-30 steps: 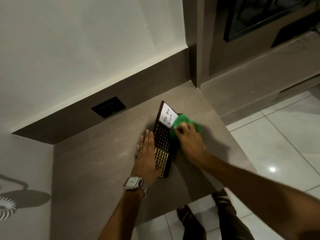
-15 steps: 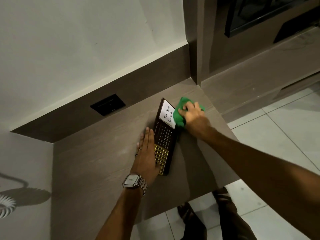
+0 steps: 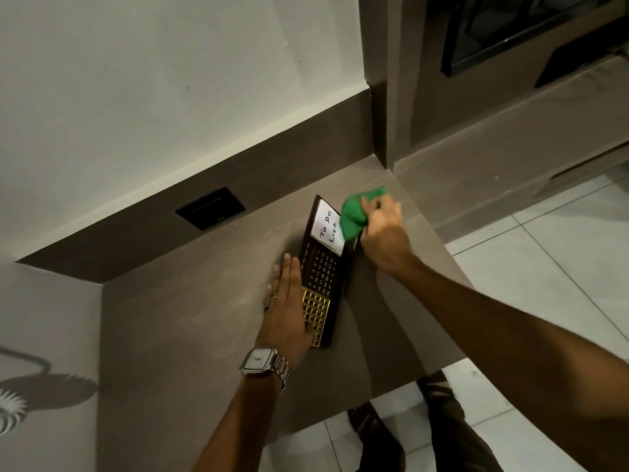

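Note:
A dark brown calendar board (image 3: 323,264) lies on the wooden desk (image 3: 190,335). It has a white "To Do List" panel at its far end, date numbers in the middle and a gold grid near me. My left hand (image 3: 287,301) lies flat with straight fingers along the board's left edge and wears a watch at the wrist. My right hand (image 3: 383,229) grips a bunched green cloth (image 3: 354,216) at the board's far right corner, beside the white panel.
A black socket plate (image 3: 210,208) sits in the brown wall strip behind the desk. A wooden pillar (image 3: 381,97) and a lower ledge (image 3: 493,158) stand to the right. The desk's front edge drops to a white tiled floor (image 3: 544,267), where my legs show.
My right hand has carried the green cloth from the board's right side up to its far right corner. My left hand and the board have stayed in place.

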Available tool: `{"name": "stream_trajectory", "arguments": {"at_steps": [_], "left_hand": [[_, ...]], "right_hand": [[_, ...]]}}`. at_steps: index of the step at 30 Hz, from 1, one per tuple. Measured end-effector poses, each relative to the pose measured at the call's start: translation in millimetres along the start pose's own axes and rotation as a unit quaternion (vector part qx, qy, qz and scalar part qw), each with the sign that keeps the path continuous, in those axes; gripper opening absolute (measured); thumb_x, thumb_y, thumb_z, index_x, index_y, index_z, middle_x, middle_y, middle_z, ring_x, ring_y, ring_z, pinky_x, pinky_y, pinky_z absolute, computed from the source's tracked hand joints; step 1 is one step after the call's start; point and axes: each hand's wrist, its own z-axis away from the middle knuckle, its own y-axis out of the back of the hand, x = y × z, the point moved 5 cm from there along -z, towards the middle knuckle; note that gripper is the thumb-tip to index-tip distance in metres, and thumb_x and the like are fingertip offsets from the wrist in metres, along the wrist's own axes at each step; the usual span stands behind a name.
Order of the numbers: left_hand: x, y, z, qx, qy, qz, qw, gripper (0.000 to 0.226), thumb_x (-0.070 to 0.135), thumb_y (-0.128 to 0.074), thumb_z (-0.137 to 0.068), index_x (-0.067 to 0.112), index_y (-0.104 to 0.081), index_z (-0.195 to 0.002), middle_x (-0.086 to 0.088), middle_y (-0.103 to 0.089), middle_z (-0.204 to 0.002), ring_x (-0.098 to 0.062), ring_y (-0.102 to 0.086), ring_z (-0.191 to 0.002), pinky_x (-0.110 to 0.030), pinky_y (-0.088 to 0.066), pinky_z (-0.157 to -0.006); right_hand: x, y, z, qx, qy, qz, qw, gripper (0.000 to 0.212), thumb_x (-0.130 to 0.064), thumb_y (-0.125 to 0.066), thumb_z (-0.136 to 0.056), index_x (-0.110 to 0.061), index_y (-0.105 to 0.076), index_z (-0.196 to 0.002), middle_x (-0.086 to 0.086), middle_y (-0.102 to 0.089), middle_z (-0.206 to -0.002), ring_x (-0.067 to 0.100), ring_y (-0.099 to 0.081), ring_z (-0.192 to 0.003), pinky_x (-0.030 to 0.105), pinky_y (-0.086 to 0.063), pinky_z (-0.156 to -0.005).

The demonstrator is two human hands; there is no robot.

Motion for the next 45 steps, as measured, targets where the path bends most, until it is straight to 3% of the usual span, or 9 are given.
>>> {"name": "stream_trajectory", "arguments": {"at_steps": [4, 8, 13, 22, 26, 29, 35, 40, 45], "left_hand": [[-1.1, -0.6, -1.1, -0.005, 0.005, -0.003, 1.0, 0.122, 0.009, -0.074, -0.076, 0.028, 0.023, -0.146, 0.006, 0.026, -0.159, -0.017, 0.021, -0.147, -0.043, 0.004, -0.121], [-1.7, -0.3, -1.7, 0.001, 0.003, -0.014, 1.0, 0.125, 0.01, -0.075, -0.075, 0.031, 0.028, -0.141, 0.008, 0.029, -0.156, -0.018, 0.023, -0.146, -0.042, 0.005, -0.12], [-1.6, -1.1, -1.8, 0.001, 0.005, -0.016, 1.0, 0.124, 0.008, -0.075, -0.076, 0.027, 0.027, -0.145, 0.007, 0.03, -0.156, -0.017, 0.024, -0.145, -0.039, 0.01, -0.116], [-0.3, -0.7, -2.0, -0.005, 0.002, -0.013, 1.0, 0.12, 0.01, -0.074, -0.077, 0.025, 0.021, -0.149, 0.006, 0.026, -0.159, -0.017, 0.023, -0.146, -0.039, 0.008, -0.12], [-0.8, -0.3, -1.8, -0.002, 0.001, -0.014, 1.0, 0.121, 0.01, -0.075, -0.076, 0.024, 0.02, -0.149, 0.007, 0.026, -0.158, -0.017, 0.023, -0.146, -0.04, 0.007, -0.12], [-1.3, -0.6, -2.0, -0.004, 0.0, -0.016, 1.0, 0.121, 0.009, -0.074, -0.076, 0.023, 0.021, -0.149, 0.006, 0.027, -0.158, -0.017, 0.023, -0.146, -0.039, 0.009, -0.119], [0.2, -1.0, -2.7, -0.006, 0.001, -0.014, 1.0, 0.12, 0.009, -0.072, -0.077, 0.023, 0.023, -0.149, 0.006, 0.028, -0.158, -0.017, 0.024, -0.146, -0.04, 0.007, -0.121], [0.9, -1.9, -3.7, -0.005, 0.002, -0.022, 1.0, 0.121, 0.01, -0.073, -0.077, 0.023, 0.024, -0.148, 0.006, 0.028, -0.158, -0.016, 0.023, -0.147, -0.041, 0.006, -0.122], [1.1, -0.6, -4.0, -0.001, 0.007, -0.018, 1.0, 0.121, 0.009, -0.073, -0.077, 0.023, 0.024, -0.148, 0.005, 0.028, -0.158, -0.016, 0.024, -0.146, -0.039, 0.007, -0.121]], "right_hand": [[-0.3, 8.9, -1.0, 0.058, -0.025, -0.038, 0.997, 0.056, 0.005, -0.055, -0.085, -0.004, -0.045, -0.139, 0.02, -0.046, -0.122, 0.031, -0.043, -0.107, 0.038, -0.046, -0.092], [-1.8, -17.2, 48.9, -0.031, 0.022, 0.031, 0.999, 0.064, 0.003, -0.06, -0.082, -0.014, -0.045, -0.141, 0.018, -0.044, -0.127, 0.033, -0.041, -0.112, 0.046, -0.049, -0.089], [3.3, -36.8, 90.0, -0.068, 0.071, 0.092, 0.991, 0.07, -0.002, -0.071, -0.074, -0.021, -0.049, -0.138, 0.017, -0.046, -0.132, 0.036, -0.039, -0.121, 0.051, -0.047, -0.09], [5.0, -20.4, 5.3, -0.03, 0.027, 0.194, 0.98, 0.06, -0.006, -0.059, -0.087, -0.019, -0.041, -0.142, 0.015, -0.043, -0.134, 0.034, -0.04, -0.114, 0.044, -0.048, -0.085], [2.3, -35.7, 34.0, -0.062, 0.085, 0.174, 0.979, 0.074, -0.005, -0.061, -0.084, -0.013, -0.028, -0.149, 0.012, -0.028, -0.155, 0.037, -0.018, -0.141, 0.054, -0.024, -0.111], [-1.6, -48.8, 85.3, -0.082, 0.144, 0.143, 0.976, 0.078, -0.004, -0.067, -0.08, -0.012, -0.03, -0.148, 0.01, -0.026, -0.156, 0.034, -0.01, -0.145, 0.056, -0.007, -0.116], [6.9, -50.8, 74.4, -0.154, 0.195, 0.175, 0.953, 0.084, -0.017, -0.064, -0.088, -0.02, -0.01, -0.152, 0.002, -0.007, -0.161, 0.025, 0.002, -0.146, 0.051, -0.018, -0.117], [13.4, -35.7, 9.4, -0.112, 0.143, 0.211, 0.96, 0.077, -0.004, -0.062, -0.086, -0.009, -0.021, -0.15, 0.013, -0.022, -0.157, 0.034, -0.02, -0.143, 0.048, -0.021, -0.115], [3.9, -44.5, 36.9, -0.1, 0.145, 0.164, 0.971, 0.073, 0.002, -0.058, -0.086, -0.007, -0.023, -0.149, 0.014, -0.024, -0.156, 0.034, -0.02, -0.143, 0.047, -0.026, -0.114]]}}
